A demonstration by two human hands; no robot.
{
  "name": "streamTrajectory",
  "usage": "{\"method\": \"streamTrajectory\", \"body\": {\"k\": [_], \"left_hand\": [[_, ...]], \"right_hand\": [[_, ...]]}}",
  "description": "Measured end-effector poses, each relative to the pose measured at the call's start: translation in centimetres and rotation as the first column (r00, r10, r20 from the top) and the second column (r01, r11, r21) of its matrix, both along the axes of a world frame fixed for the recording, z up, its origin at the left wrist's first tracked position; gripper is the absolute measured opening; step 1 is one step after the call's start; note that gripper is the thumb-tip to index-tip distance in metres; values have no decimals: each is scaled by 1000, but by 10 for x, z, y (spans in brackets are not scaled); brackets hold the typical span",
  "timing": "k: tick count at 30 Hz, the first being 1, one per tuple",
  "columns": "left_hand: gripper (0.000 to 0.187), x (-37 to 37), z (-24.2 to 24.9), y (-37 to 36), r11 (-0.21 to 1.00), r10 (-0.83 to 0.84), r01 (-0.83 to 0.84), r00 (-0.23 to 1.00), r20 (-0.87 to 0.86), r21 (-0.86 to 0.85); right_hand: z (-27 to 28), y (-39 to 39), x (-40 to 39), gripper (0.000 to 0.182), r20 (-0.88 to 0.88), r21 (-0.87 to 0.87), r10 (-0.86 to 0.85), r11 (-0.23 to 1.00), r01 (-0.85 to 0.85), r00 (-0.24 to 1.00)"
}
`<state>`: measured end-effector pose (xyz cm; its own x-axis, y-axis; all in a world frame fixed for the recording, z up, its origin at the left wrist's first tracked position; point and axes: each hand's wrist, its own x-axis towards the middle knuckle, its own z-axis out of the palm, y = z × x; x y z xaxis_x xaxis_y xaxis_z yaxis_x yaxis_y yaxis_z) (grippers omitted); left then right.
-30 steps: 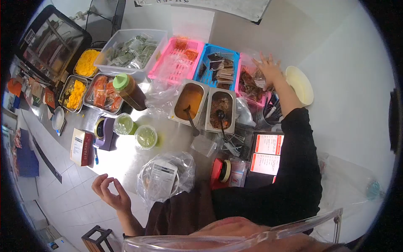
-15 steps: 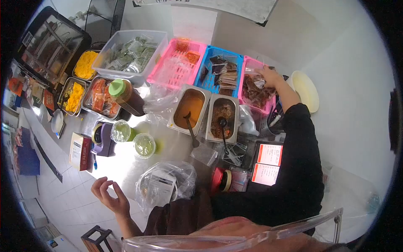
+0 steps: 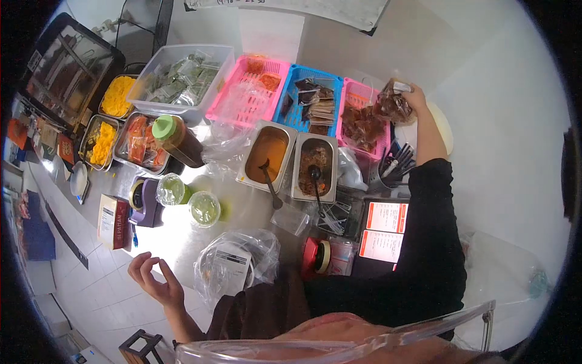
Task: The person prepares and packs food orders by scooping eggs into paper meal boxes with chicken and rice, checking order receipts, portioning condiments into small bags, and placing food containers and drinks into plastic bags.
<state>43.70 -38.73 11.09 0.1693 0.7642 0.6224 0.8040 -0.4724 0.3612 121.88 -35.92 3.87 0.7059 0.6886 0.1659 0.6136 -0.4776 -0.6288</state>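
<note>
My right hand (image 3: 416,100) grips a clear plastic bag of dark brown contents (image 3: 393,108), held above the right rim of a pink basket (image 3: 381,148). Inside that basket lie more brown-filled plastic packets (image 3: 362,126); what exactly they contain I cannot make out. My left hand (image 3: 159,280) hovers off the table's front left edge, its fingers apart and slightly curled, with nothing in it. Closest to it is a clear plastic bag (image 3: 267,246) around something round, with a printed slip (image 3: 229,267) on top.
A blue basket (image 3: 290,112) of packets and another pink basket (image 3: 213,115) stand left of it. Two metal pans with ladles, one of orange sauce (image 3: 267,148), sit mid-table. Two lidded green cups (image 3: 204,209), a green-capped bottle (image 3: 179,142), tape dispensers and a tablet (image 3: 382,246) surround them.
My right hand has lifted the bag of brown contents out of the right pink basket and moved it up and right. My left hand has barely moved.
</note>
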Motion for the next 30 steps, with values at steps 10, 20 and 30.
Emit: {"method": "streamTrajectory", "body": {"k": [10, 20, 30], "left_hand": [[10, -13, 25, -27, 995, 11, -14, 999, 30, 94], [12, -41, 59, -97, 975, -4, -22, 993, 117, 220], [82, -26, 30, -98, 568, -226, 815, 289, 930, -115]], "right_hand": [[60, -49, -72, 39, -735, 380, -89, 767, 517, 672], [132, -68, -208, 36, -664, 654, 727, 451, 608, 175], [131, -99, -546, 34, -376, 655, 637, 696, 294, -673]]}}
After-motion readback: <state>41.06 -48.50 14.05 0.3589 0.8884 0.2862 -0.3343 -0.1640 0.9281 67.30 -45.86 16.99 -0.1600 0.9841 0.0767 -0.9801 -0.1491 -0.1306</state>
